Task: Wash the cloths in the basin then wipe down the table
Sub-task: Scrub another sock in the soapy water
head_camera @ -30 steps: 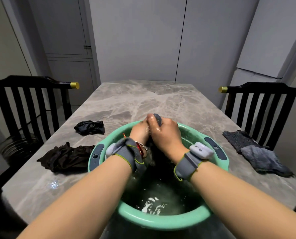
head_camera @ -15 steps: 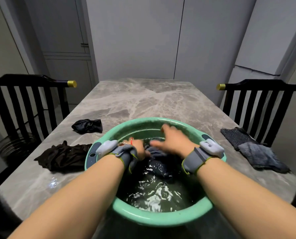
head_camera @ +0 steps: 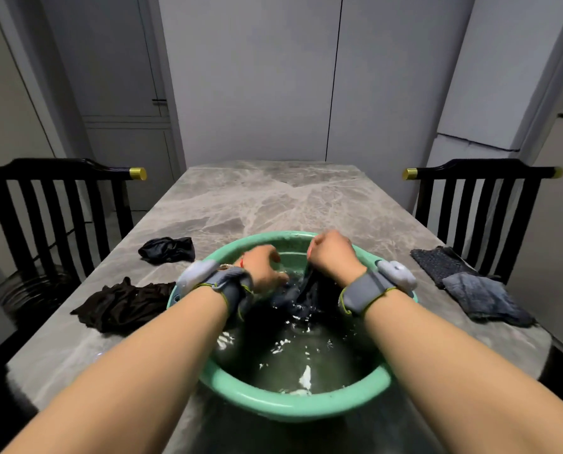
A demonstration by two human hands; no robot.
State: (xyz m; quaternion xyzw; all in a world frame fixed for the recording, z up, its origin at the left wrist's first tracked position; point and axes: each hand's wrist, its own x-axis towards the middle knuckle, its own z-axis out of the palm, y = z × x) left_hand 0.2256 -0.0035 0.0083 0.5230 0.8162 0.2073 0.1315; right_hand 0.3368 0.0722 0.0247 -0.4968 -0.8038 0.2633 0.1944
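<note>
A green basin full of water stands on the marble table in front of me. A dark wet cloth sits in the far half of the basin, partly lifted out of the water. My right hand is a fist closed on the cloth's upper edge, above the far rim. My left hand grips the same cloth lower down, at the water surface. Both wrists carry grey bands with white sensor units.
Left of the basin lie a dark brown cloth and a smaller black cloth. Two grey folded cloths lie at the right edge. Black slatted chairs flank the table. The table's far half is bare marble.
My hands dipped from above the far rim into the water, then spread apart. The right fist has risen, pulling the cloth up, while the left stays at the water surface.
</note>
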